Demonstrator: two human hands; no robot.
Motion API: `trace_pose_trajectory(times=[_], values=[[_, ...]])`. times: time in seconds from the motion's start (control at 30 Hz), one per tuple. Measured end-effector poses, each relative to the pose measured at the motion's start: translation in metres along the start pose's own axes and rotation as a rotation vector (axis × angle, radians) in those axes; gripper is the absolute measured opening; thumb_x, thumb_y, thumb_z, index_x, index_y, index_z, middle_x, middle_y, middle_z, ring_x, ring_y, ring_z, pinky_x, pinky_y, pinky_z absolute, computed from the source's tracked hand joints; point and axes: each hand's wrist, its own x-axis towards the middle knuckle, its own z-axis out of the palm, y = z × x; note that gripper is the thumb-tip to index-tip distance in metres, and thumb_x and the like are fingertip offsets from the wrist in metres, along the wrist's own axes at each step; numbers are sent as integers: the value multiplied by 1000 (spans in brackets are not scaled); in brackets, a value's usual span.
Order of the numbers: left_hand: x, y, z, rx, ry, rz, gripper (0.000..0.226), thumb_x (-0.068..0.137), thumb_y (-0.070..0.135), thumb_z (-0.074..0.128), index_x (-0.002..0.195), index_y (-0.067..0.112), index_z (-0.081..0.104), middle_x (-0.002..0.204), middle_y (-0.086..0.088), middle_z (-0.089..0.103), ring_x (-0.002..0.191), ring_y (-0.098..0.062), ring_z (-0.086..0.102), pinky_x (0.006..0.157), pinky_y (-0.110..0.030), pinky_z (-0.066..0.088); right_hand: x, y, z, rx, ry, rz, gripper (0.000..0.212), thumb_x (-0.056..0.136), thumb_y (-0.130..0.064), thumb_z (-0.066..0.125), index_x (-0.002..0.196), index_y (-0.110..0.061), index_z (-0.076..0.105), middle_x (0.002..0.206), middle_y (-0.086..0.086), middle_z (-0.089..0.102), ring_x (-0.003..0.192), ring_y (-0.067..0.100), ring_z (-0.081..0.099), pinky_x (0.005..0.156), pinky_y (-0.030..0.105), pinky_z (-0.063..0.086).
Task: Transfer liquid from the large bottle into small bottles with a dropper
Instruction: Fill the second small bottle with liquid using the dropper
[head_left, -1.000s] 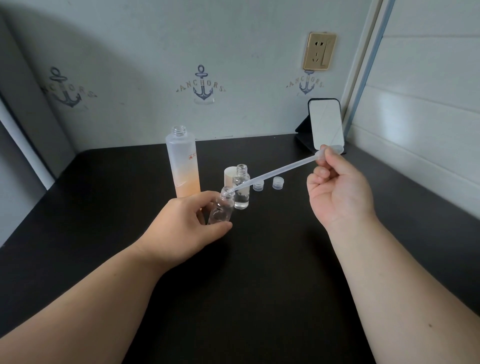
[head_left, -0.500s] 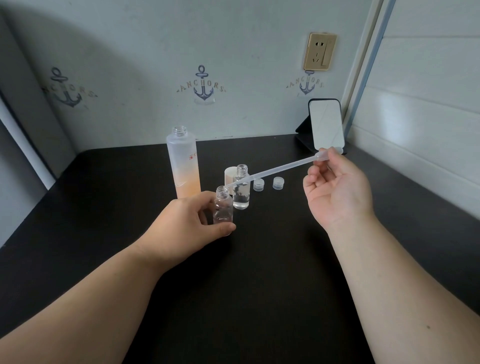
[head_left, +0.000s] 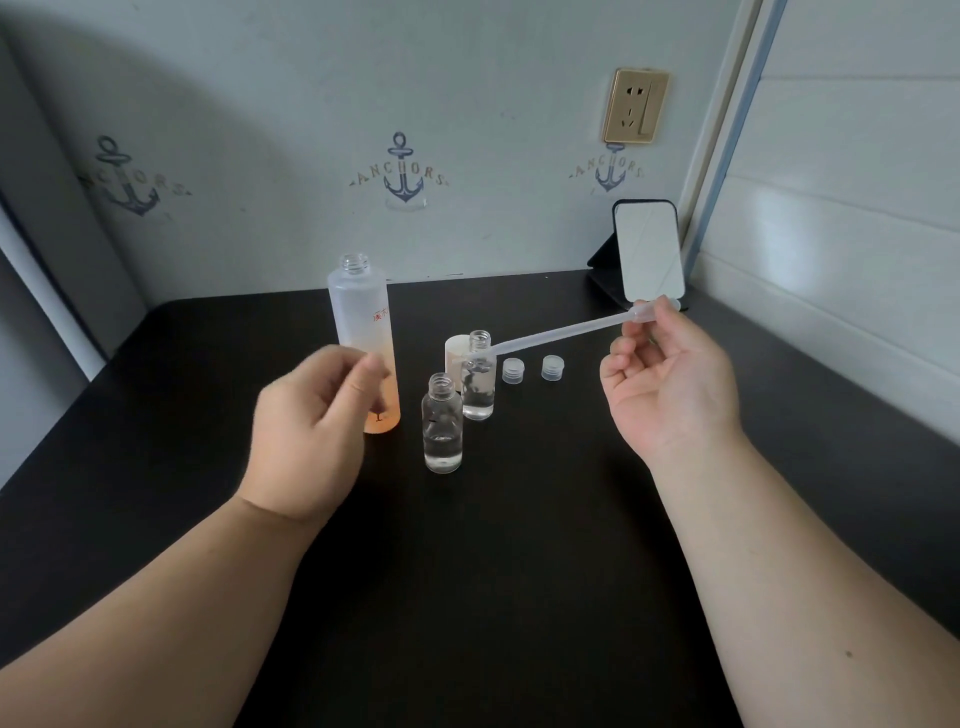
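Large bottle (head_left: 365, 338): upright, uncapped, left of frame centre, orange-tinted at the base, partly behind the left hand.
Table (head_left: 493, 571): black, filling the lower frame.
Room: pale wall with anchor prints (head_left: 400, 174), gold socket (head_left: 635, 106) upper right, white panelling at right.
Small bottles: near one (head_left: 442, 423) at centre, standing free; far one (head_left: 478, 375) just behind it; both open, clear liquid inside.
Dropper (head_left: 561, 332): slanting from the right hand down to the far bottle's neck.
Right hand (head_left: 670, 384): pinching the dropper bulb.
Left hand (head_left: 311, 426): fingers loosely curled, holding nothing, in front of the large bottle.
Others: two clear caps (head_left: 532, 369), white cap (head_left: 457, 353), mirror on stand (head_left: 649, 249).
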Motion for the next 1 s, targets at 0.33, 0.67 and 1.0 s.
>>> trace_pose_trajectory(times=[0.33,0.67,1.0], values=[[18,-22,7,121,-61,-252,64,88,42,74,143,35,41,109,27,54,98,3,58,77,-19,44,-1,0,1,-12,-13,3,14,87,-16,72,76,-7,75,75,4,67,58,15,59,54,23,47],[17,-18,4,154,-55,-159,36,89,32,73,91,62,53,93,35,63,84,12,62,66,-22,46,0,2,1,-9,-58,-7,16,92,-20,73,82,-9,79,80,1,70,62,11,61,58,20,49],[16,-17,4,240,-47,-70,28,88,26,72,101,45,57,91,19,61,87,1,56,69,-24,40,-1,1,2,5,-78,-31,19,93,-22,72,81,-10,79,82,1,69,61,9,59,58,19,48]])
